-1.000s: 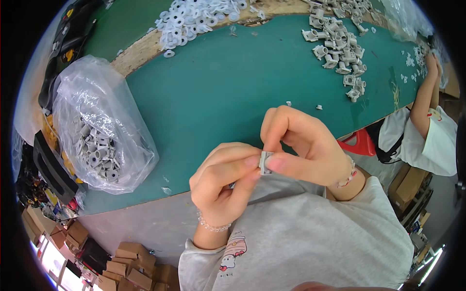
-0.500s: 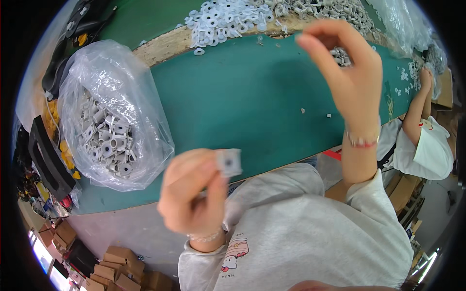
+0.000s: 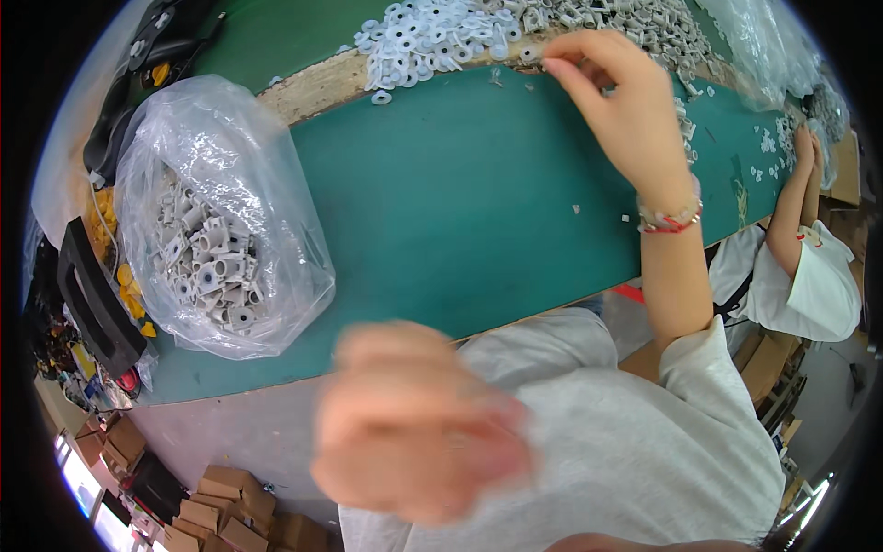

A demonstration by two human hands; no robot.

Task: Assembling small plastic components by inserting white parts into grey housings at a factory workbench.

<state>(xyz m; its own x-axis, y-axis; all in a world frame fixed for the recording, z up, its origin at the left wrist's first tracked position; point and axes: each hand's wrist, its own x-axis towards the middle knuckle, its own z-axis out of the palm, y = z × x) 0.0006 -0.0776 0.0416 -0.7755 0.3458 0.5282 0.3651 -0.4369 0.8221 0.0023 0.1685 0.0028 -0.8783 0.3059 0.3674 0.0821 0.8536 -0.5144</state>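
My right hand (image 3: 630, 115) reaches over the far side of the green table, thumb and forefinger closed in a pinch. At its fingertips shows a small whitish washer (image 3: 529, 53) with a dark centre; it seems gripped by its edge. Just left of it lies a heap of similar pale washers (image 3: 428, 41). My left hand (image 3: 414, 423) is close to my body, below the table's near edge, strongly smeared by motion. Its fingers and anything in them cannot be made out.
A clear plastic bag (image 3: 303, 248) of grey plastic fittings (image 3: 207, 267) stands at the left on the green table (image 3: 441, 202). More grey fittings (image 3: 635, 28) are heaped at the far right. A person's arm (image 3: 786, 207) works at the right end. Cardboard boxes (image 3: 230, 497) sit below left.
My left hand has moved down toward my body, and the small grey fitting it held no longer shows. My right hand has shifted left, and its thumb and forefinger have closed at the washer.
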